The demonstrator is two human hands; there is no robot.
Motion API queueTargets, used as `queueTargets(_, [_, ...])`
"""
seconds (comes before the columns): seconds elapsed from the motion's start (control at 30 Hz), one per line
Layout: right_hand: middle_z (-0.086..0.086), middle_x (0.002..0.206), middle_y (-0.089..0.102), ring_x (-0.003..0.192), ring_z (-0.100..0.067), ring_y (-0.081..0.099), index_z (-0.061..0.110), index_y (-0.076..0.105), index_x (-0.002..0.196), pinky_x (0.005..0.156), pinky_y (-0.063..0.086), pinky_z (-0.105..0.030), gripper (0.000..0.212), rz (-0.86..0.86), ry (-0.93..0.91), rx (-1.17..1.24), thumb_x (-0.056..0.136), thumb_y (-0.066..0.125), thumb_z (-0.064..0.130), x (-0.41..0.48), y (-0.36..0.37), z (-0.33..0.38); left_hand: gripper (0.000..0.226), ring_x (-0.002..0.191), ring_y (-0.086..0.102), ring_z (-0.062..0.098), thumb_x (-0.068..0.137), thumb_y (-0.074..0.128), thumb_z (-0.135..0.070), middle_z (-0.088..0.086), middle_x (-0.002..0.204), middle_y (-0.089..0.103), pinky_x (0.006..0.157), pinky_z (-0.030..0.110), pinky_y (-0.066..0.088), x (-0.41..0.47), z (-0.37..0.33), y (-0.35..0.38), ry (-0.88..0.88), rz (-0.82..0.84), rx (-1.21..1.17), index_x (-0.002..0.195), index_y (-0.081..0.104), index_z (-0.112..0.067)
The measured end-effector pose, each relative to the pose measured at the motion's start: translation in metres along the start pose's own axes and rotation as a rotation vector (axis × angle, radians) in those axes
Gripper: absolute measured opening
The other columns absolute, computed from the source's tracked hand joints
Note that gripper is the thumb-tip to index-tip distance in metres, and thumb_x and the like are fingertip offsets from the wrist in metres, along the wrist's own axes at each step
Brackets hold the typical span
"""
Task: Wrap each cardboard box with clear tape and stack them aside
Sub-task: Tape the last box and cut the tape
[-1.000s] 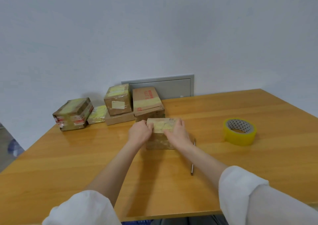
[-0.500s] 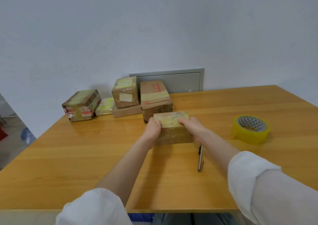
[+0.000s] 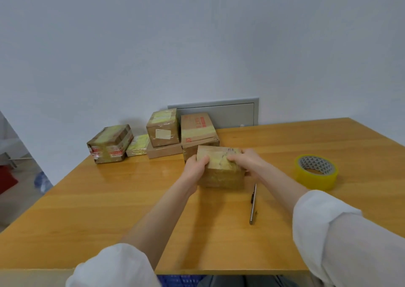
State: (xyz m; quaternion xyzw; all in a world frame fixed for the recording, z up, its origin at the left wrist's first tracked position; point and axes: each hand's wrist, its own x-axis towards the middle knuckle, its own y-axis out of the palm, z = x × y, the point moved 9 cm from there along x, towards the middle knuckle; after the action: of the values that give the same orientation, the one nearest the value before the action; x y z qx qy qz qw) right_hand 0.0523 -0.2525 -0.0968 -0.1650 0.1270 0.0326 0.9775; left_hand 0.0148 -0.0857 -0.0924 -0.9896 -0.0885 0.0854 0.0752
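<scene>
While the left hand and right hand grip the ends of a tape-covered cardboard box at the middle of the surface, wrapping appears done, and it likely needs lifting next onto the wrapped boxes just behind.

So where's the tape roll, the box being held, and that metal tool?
tape roll point(image 3: 315, 179): head view, on its yellow outer side.
held box point(image 3: 221, 177): head view, on its near face.
metal tool point(image 3: 253, 206): head view, on its mid-shaft.

Cardboard box: right hand is moving from the near top edge to the right end, fingers curling over it.
</scene>
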Motion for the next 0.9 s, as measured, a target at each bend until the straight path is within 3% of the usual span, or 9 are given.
queueTargets(0.1, [-0.008, 0.129, 0.052, 0.095, -0.022, 0.060, 0.027, 0.038, 0.143, 0.070, 0.054, -0.033, 0.073, 0.070, 0.049, 0.237, 0.081, 0.075, 0.029, -0.004, -0.013, 0.010, 0.036, 0.102, 0.058, 0.019, 0.099, 0.048, -0.023, 0.003, 0.117, 0.060, 0.079, 0.030, 0.049, 0.002, -0.059, -0.004, 0.189, 0.045, 0.146, 0.133, 0.050, -0.012])
queueTargets(0.23, [-0.010, 0.107, 0.063, 0.086, -0.019, 0.061, 0.016, 0.065, 0.110, 0.067, 0.053, -0.027, 0.043, 0.142, 0.077, 0.362, 0.074, 0.081, 0.033, -0.008, -0.028, 0.019, 0.040, 0.111, 0.058, 0.019, 0.098, 0.050, -0.028, 0.005, 0.127, 0.060, 0.095, 0.038, 0.050, 0.014, -0.114, 0.007, 0.345, 0.114, 0.337, 0.137, 0.051, -0.016])
queueTargets(0.33, [-0.007, 0.094, 0.063, 0.082, -0.018, 0.060, 0.013, 0.062, 0.109, 0.061, 0.053, -0.028, 0.048, 0.034, 0.050, 0.512, 0.073, 0.082, 0.037, 0.007, -0.044, 0.023, 0.039, 0.119, 0.050, 0.014, 0.102, 0.040, -0.029, -0.004, 0.129, 0.055, 0.098, 0.029, 0.042, 0.026, -0.144, 0.009, 0.485, -0.084, 0.366, 0.138, 0.050, -0.017])
queueTargets(0.43, [-0.006, 0.103, 0.060, 0.086, -0.020, 0.058, 0.012, 0.055, 0.117, 0.060, 0.051, -0.031, 0.054, -0.125, 0.044, 0.670, 0.075, 0.080, 0.035, 0.030, -0.063, 0.023, 0.038, 0.124, 0.049, 0.023, 0.103, 0.036, -0.021, 0.007, 0.136, 0.053, 0.102, 0.032, 0.038, 0.046, -0.149, 0.003, 0.539, -0.289, 0.515, 0.137, 0.047, -0.008])
queueTargets(0.53, [-0.010, 0.116, 0.059, 0.093, -0.024, 0.057, 0.010, 0.054, 0.119, 0.057, 0.049, -0.032, 0.053, -0.204, 0.078, 0.677, 0.077, 0.080, 0.030, 0.060, -0.065, 0.022, 0.061, 0.134, 0.039, 0.028, 0.094, 0.055, -0.027, 0.013, 0.148, 0.038, 0.107, 0.039, 0.035, 0.079, -0.118, 0.025, 0.505, -0.137, 0.941, 0.146, 0.030, -0.008])
queueTargets(0.6, [-0.012, 0.117, 0.058, 0.095, -0.026, 0.056, 0.010, 0.053, 0.114, 0.063, 0.051, -0.035, 0.048, -0.211, 0.112, 0.667, 0.077, 0.079, 0.027, 0.082, -0.057, 0.021, 0.086, 0.146, 0.016, 0.027, 0.088, 0.061, -0.039, 0.010, 0.159, 0.015, 0.116, 0.048, 0.019, 0.101, -0.088, 0.034, 0.429, -0.028, 1.187, 0.153, 0.011, -0.014])
queueTargets(0.67, [-0.014, 0.118, 0.057, 0.095, -0.028, 0.056, 0.010, 0.051, 0.111, 0.070, 0.052, -0.036, 0.046, -0.223, 0.148, 0.664, 0.077, 0.079, 0.024, 0.103, -0.049, 0.017, 0.090, 0.148, 0.004, 0.028, 0.087, 0.061, -0.046, 0.008, 0.160, 0.006, 0.116, 0.054, 0.011, 0.118, -0.069, 0.034, 0.387, 0.008, 1.321, 0.154, 0.005, -0.022])
queueTargets(0.8, [-0.015, 0.118, 0.057, 0.095, -0.027, 0.056, 0.007, 0.052, 0.121, 0.074, 0.054, -0.036, 0.055, -0.225, 0.187, 0.655, 0.076, 0.080, 0.023, 0.136, -0.036, 0.009, 0.069, 0.142, 0.019, 0.033, 0.090, 0.057, -0.044, 0.006, 0.155, 0.021, 0.112, 0.062, 0.018, 0.137, -0.056, 0.023, 0.351, 0.050, 1.351, 0.148, 0.022, -0.032])
queueTargets(0.9, [-0.014, 0.124, 0.055, 0.097, -0.027, 0.055, 0.007, 0.049, 0.127, 0.070, 0.053, -0.034, 0.061, -0.207, 0.194, 0.638, 0.077, 0.079, 0.024, 0.154, -0.022, 0.004, 0.065, 0.136, 0.028, 0.030, 0.089, 0.059, -0.039, 0.004, 0.149, 0.030, 0.107, 0.060, 0.028, 0.143, -0.056, 0.019, 0.354, 0.103, 1.380, 0.145, 0.027, -0.033])
